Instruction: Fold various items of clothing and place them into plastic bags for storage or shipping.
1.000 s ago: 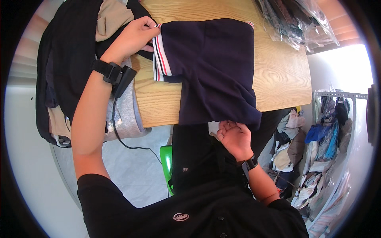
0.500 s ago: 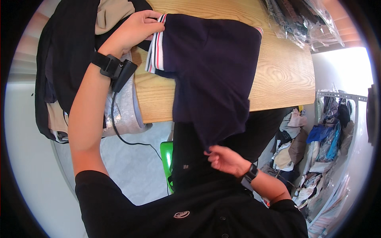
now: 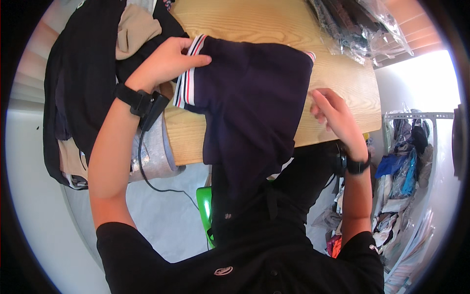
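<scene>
A dark navy short-sleeved shirt (image 3: 254, 98) lies partly on the table, its lower part hanging over the front edge onto my lap. White, red and dark stripes edge its sleeve cuff (image 3: 187, 87) at the left; a bit of matching trim shows at the upper right corner. My left hand (image 3: 169, 61) grips the cuff, thumb on top and the other fingers mostly hidden. Just off the shirt's right side, above the tabletop, my right hand (image 3: 335, 115) holds nothing, its fingers loosely bent and apart.
A heap of black clothes (image 3: 88, 88) with a beige piece (image 3: 137, 32) covers the table's left side. Clear-bagged garments (image 3: 362, 29) lie at the far right. A cable (image 3: 147, 169) runs down from my left wrist. Bagged clothes (image 3: 401, 166) fill a rack at the right.
My right hand has let go of the shirt's low-hanging corner and moved up to its right side. The shirt and my left hand appear slightly lower in view, with the cuff still held.
</scene>
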{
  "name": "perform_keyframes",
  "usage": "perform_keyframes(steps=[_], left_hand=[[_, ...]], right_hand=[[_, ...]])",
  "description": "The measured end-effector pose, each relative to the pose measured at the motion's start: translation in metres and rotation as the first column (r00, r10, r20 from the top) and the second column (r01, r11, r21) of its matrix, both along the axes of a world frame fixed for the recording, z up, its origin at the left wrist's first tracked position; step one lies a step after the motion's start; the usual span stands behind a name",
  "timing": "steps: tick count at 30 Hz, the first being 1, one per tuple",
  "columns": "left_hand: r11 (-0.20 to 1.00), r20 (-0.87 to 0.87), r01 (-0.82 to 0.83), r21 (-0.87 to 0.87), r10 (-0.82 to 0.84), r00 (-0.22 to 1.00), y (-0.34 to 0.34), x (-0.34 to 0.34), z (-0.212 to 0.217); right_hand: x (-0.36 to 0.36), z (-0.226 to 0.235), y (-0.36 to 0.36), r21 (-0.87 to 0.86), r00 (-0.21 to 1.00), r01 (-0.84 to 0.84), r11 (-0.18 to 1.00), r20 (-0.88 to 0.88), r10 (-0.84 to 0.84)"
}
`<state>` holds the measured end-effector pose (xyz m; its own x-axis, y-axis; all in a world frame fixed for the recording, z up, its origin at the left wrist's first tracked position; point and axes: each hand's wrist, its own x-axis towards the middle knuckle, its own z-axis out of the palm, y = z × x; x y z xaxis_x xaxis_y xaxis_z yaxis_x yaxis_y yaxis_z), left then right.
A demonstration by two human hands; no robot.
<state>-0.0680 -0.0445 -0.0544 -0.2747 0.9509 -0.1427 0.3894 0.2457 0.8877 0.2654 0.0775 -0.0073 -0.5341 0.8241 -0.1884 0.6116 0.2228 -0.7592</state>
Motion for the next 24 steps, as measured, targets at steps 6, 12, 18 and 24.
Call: perform_keyframes(steps=[6,12,18,24], left_hand=[[0.996,0.282,0.037,0.084,-0.059,0.957,0.003,-0.002,0.002],[0.98,0.428,-0.172,0.098,0.115,0.897,0.0,-0.008,0.007],[0.97,0.262,-0.242,-0.013,0.237,0.936,-0.001,-0.018,-0.003],[0.962,0.254,-0.266,-0.06,0.273,0.928,0.002,-0.017,0.002]], right_hand=[[-0.035,-0.029,0.062,-0.227,0.98,-0.157,0.961,-0.16,0.122],[-0.09,0.016,0.098,0.061,0.838,-0.081,0.995,-0.537,0.101],[-0.041,-0.007,0.073,-0.177,0.911,-0.409,0.895,-0.144,0.388],[0.02,-0.012,-0.013,-0.094,0.955,-0.294,0.951,-0.076,0.287]])
